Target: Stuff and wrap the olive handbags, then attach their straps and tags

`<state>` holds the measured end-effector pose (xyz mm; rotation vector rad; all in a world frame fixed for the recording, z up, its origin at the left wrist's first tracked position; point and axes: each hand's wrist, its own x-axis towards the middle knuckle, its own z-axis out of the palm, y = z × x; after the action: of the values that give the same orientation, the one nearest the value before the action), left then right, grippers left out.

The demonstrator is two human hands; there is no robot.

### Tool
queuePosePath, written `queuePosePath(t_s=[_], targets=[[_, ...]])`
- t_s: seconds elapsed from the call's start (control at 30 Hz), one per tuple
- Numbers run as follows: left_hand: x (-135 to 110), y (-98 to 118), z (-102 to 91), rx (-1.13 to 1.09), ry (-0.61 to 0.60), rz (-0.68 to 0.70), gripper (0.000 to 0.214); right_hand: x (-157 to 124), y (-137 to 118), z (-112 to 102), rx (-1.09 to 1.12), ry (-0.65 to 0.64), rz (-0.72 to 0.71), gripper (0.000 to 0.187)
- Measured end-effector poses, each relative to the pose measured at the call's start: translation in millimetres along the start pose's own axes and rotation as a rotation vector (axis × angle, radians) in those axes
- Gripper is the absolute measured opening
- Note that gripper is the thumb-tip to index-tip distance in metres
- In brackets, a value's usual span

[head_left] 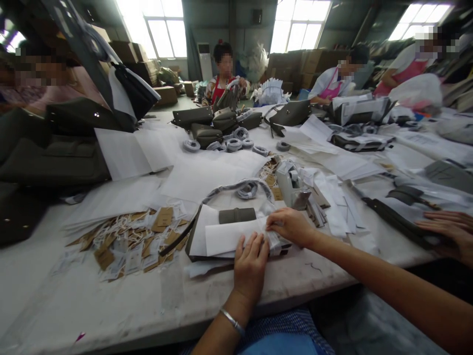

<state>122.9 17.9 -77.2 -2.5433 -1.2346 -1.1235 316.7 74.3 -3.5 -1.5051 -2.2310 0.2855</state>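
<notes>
A dark olive handbag (194, 242) lies on the table in front of me, partly covered by white wrapping sheets (221, 238). Its dark flap strap (237, 215) shows above the top sheet. A plastic-wrapped handle (225, 188) arches behind the bag. My left hand (252, 256) rests flat, fingers stretched out, pressing the sheet near the bag's front edge. At the right end of the sheet, my right hand (290, 226) is closed in a pinch on its edge, beside some clear plastic; the exact grip is partly hidden by the fingers.
Paper hang tags (162, 220) lie heaped at left. A tape dispenser (290, 183) stands behind my right hand. Wrapped strap coils (233, 144) and more handbags (192, 117) sit farther back. A co-worker's hands (449, 229) touch another bag at right.
</notes>
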Motion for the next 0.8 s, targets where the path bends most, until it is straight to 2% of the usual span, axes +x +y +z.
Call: queuePosePath(t_s=[0.1, 0.2, 0.37, 0.5, 0.6, 0.67, 0.7, 0.73, 0.8], targets=[[0, 0, 2.0, -0.019, 0.021, -0.018, 0.021, -2, 1, 8, 0.012, 0.023, -0.034, 0.01], [0, -1, 1.2, -0.016, 0.016, -0.015, 0.023, 1, 4, 10, 0.005, -0.02, -0.034, 0.012], [3, -3, -5.6, 0.05, -0.037, 0.059, 0.035, 14, 12, 7, 0.015, -0.102, -0.049, 0.014], [5, -4, -7.3, 0.089, -0.092, 0.082, 0.037, 19, 12, 10, 0.034, -0.098, -0.045, 0.015], [6, -3, -5.6, 0.102, -0.109, 0.064, 0.038, 16, 10, 9, 0.051, -0.032, -0.021, 0.01], [6, -3, -4.4, 0.102, -0.123, 0.052, 0.04, 11, 13, 0, 0.064, 0.03, -0.012, 0.004], [5, -3, -3.9, 0.1, -0.13, 0.045, 0.041, 9, 17, -8, 0.08, 0.084, 0.014, 0.007], [5, -3, -3.6, 0.097, -0.137, 0.039, 0.042, 7, 23, -19, 0.112, 0.158, 0.08, 0.011], [5, -3, -3.2, 0.087, -0.142, 0.032, 0.044, 7, 40, -43, 0.201, 0.324, 0.311, 0.015]])
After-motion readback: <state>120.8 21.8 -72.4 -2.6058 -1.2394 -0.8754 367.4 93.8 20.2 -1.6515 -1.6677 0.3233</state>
